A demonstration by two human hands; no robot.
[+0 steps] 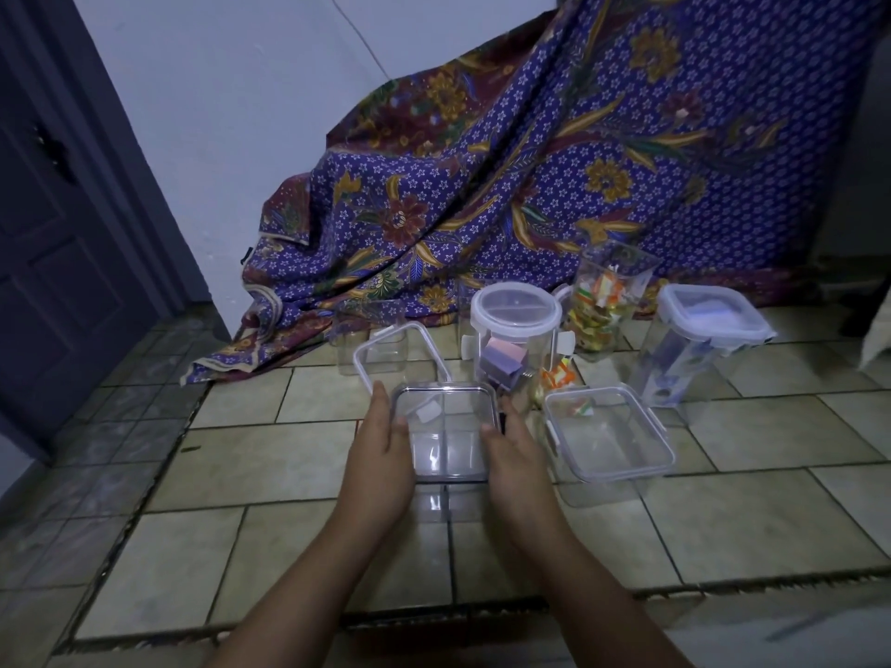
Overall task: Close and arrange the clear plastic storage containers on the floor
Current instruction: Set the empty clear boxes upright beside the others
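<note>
A clear, square plastic box (446,436) with rounded corners and a dark-rimmed top sits at the middle of the tiled floor (270,474), between the two hands. The left hand (381,455) lies flat against its left side and the right hand (516,455) against its right. The fingers are straight and pressed together, and each thumb rests on the top rim. Whether the box touches the floor I cannot tell.

Just right of it lies a shallow clear tub (607,436) with a white-edged lid. A loose lid (402,351) is tilted behind the box. Behind stand a round jar (516,311) holding purple blocks, a tall square jar (607,301) of bright wrappers, and a tall lidded canister (708,330). A patterned blue cloth (578,161) drapes behind them.
</note>
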